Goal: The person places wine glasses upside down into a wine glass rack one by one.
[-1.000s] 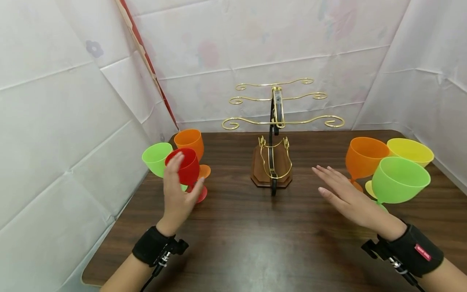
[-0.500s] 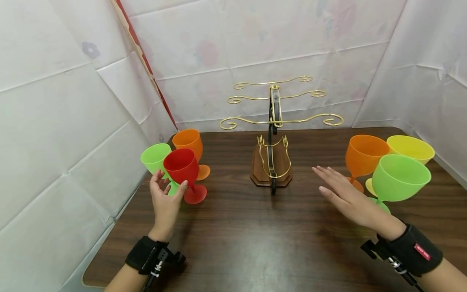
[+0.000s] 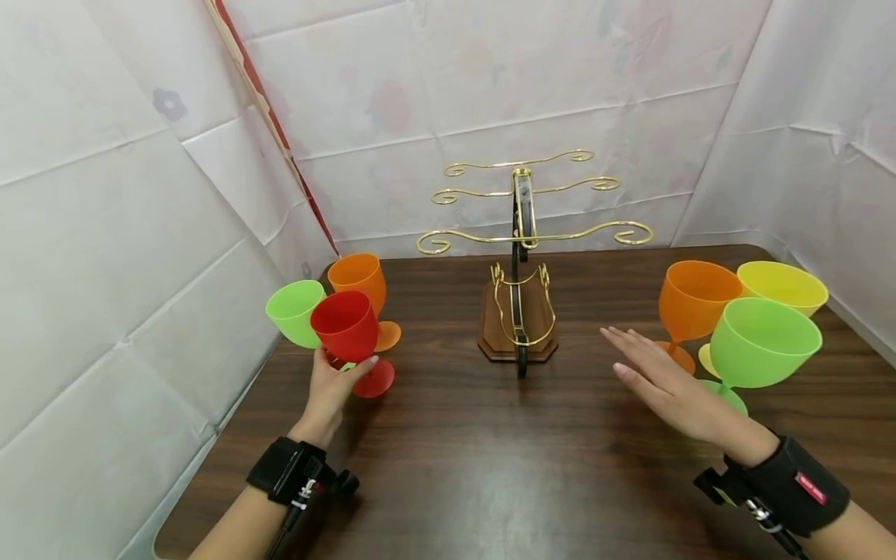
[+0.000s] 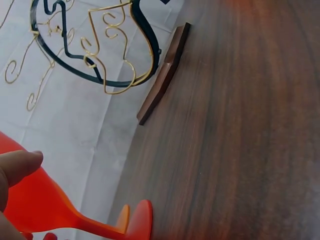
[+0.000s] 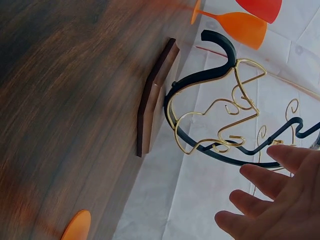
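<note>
My left hand point(image 3: 327, 393) grips the red plastic goblet point(image 3: 344, 334) from the near side, thumb and fingers around the bottom of its bowl. In the left wrist view, the thumb point(image 4: 22, 165) lies along the bowl and fingertips show below it. The red goblet's foot is low over the tabletop. A green goblet point(image 3: 294, 317) and an orange goblet point(image 3: 362, 281) stand close behind it. My right hand point(image 3: 665, 383) is held out flat with straight fingers, holding nothing, just left of another green goblet point(image 3: 764, 350).
A gold wire and black metal rack point(image 3: 516, 307) on a wooden base point(image 3: 495, 338) stands mid-table, its curled arms point(image 3: 462, 235) reaching to both sides. At the right are another orange goblet point(image 3: 689, 315) and a yellow goblet point(image 3: 787, 289). White sheeting point(image 3: 392, 70) encloses the table point(image 3: 448, 474).
My left hand has come down from in front of the red goblet's bowl and closed around its lower part. The right hand stays in place.
</note>
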Tool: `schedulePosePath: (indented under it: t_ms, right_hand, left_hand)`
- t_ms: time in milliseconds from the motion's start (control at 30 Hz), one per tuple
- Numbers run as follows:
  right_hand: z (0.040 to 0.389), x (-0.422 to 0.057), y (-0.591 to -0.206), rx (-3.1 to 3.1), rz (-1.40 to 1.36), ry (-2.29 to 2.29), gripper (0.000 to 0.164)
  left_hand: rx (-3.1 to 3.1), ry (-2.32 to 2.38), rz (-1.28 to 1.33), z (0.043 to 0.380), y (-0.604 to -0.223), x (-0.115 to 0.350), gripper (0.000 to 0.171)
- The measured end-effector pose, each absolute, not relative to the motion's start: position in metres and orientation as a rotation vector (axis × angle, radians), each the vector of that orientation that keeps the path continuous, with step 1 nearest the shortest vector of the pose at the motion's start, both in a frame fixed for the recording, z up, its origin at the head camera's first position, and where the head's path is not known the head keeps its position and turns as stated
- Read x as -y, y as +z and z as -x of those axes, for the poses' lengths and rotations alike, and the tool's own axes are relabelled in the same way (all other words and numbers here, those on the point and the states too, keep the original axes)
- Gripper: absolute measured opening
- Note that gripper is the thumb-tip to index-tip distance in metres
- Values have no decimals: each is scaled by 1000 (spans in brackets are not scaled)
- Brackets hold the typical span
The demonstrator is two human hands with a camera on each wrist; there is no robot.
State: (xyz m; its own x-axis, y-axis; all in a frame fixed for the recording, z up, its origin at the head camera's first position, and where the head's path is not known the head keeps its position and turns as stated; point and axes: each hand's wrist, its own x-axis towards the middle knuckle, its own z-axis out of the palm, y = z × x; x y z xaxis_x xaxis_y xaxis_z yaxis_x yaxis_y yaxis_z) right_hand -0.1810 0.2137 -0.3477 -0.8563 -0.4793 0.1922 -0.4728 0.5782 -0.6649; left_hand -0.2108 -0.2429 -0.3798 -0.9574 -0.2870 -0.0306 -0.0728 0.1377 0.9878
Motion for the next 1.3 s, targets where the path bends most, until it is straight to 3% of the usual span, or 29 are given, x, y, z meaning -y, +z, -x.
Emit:
schedulePosePath:
  t_ms: [533, 833, 1300]
  right_hand:
    - [180, -213, -350, -2768, 839, -1187, 52]
    - [181, -214, -347, -2790, 842, -1176, 52]
    - [185, -202, -345, -2764, 886, -1200, 51]
  left_hand:
    - [2179, -2008, -317, 213, -374, 237, 76]
    - [2179, -2017, -103, 206, -351, 225, 62]
    - [2237, -2109, 112, 192, -345, 189, 63]
